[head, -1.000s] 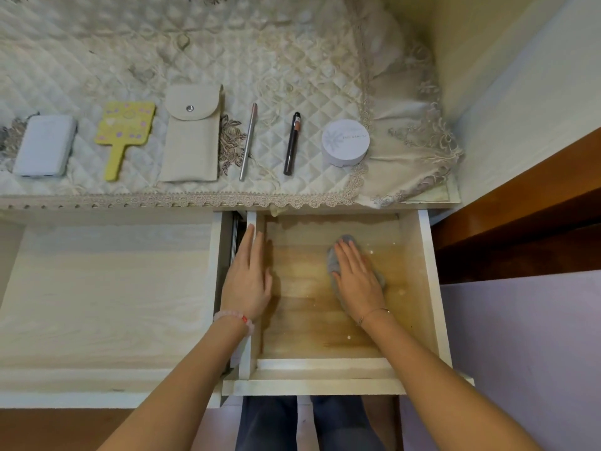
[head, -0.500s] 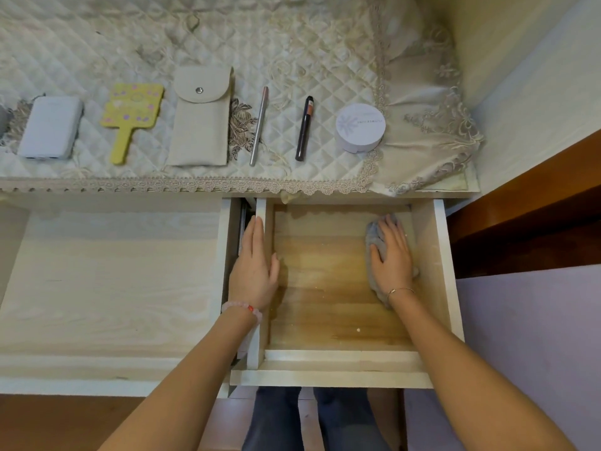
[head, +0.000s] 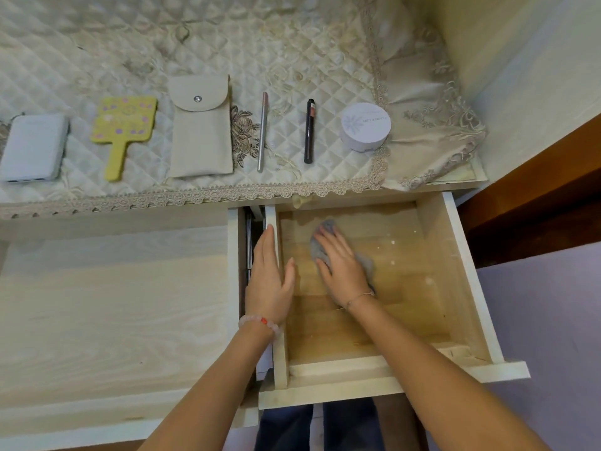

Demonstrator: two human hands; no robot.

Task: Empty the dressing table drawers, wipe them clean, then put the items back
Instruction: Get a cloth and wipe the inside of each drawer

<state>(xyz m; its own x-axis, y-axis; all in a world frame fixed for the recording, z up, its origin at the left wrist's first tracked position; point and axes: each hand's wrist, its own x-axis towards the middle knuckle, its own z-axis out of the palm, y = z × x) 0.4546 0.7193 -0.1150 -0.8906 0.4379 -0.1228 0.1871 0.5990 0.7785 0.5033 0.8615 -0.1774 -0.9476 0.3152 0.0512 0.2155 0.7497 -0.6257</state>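
Note:
The small right drawer stands pulled out, its wooden floor bare apart from a grey cloth. My right hand presses flat on that cloth near the drawer's back left. My left hand rests on the drawer's left wall, fingers together, thumb inside. The wide left drawer is also open and holds nothing. On the quilted tabletop lie a white power bank, a yellow hand mirror, a beige snap pouch, a silver pen, a black tube and a round white jar.
A lace-edged quilted cover drapes the table and hangs over its right corner. A pale wall and a dark wooden board stand to the right of the drawer. My legs show below the drawer front.
My right hand has slid the cloth from the drawer's right wall back to the left side of the floor. My left hand has stayed on the left wall.

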